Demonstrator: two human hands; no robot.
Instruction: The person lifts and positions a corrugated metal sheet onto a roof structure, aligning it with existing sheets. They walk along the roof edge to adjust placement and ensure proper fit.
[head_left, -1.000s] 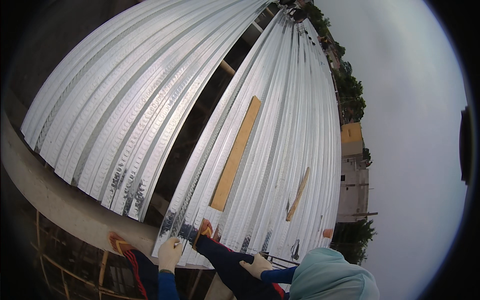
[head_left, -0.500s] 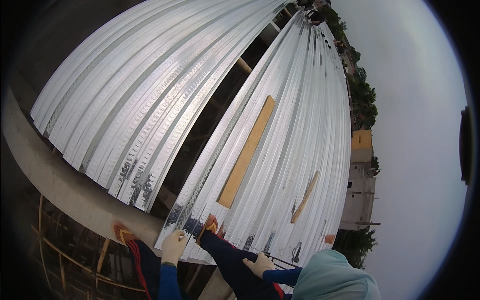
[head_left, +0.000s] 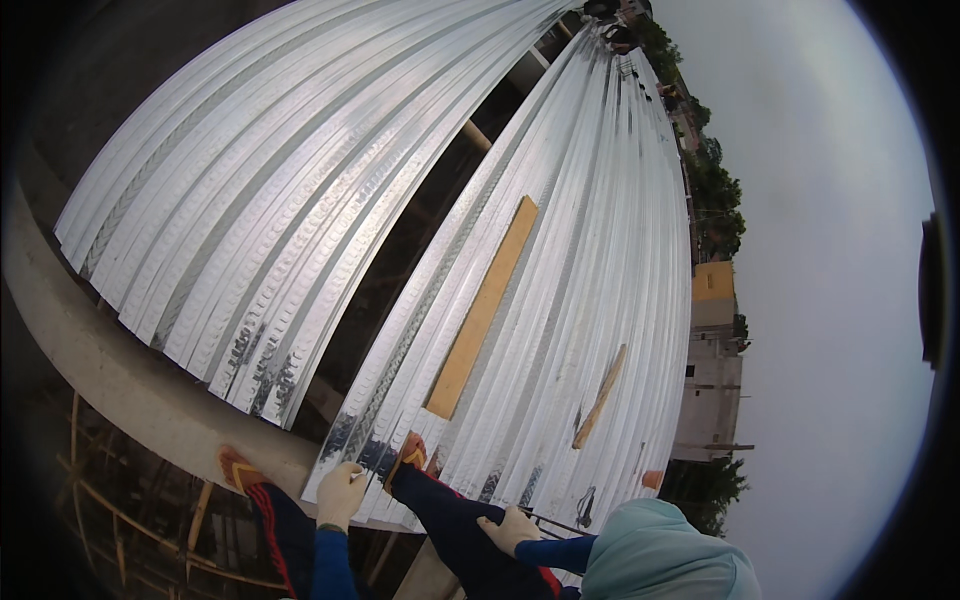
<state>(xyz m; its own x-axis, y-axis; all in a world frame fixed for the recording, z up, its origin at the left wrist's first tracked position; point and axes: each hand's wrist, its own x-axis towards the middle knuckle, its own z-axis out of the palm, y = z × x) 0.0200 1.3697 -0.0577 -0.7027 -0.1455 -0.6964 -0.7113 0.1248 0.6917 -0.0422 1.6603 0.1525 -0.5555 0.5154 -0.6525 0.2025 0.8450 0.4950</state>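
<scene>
My left hand [head_left: 340,497], in a pale glove, is closed at the near edge of the silver corrugated sheet [head_left: 470,380]; what its fingertips hold, if anything, is unclear. My gloved right hand [head_left: 505,530] grips my dark trouser leg [head_left: 450,520], beside a thin dark rod. One sandalled foot [head_left: 408,455] is on the sheet, the other [head_left: 240,470] on the concrete beam [head_left: 140,370]. A long yellow plank [head_left: 480,310] and a thinner wooden stick [head_left: 600,395] lie on the sheet.
A second panel of sheets [head_left: 270,200] lies left, across a dark gap [head_left: 400,270]. Bamboo scaffolding [head_left: 120,530] shows below the beam's edge. Dark shapes [head_left: 615,40] sit at the far end. Trees [head_left: 710,190] and buildings [head_left: 705,390] stand right. Teal fabric [head_left: 660,560] fills the lower right.
The view has shifted slightly since the earlier frames. My left hand sits a little higher than a second ago; my right hand stays on my leg.
</scene>
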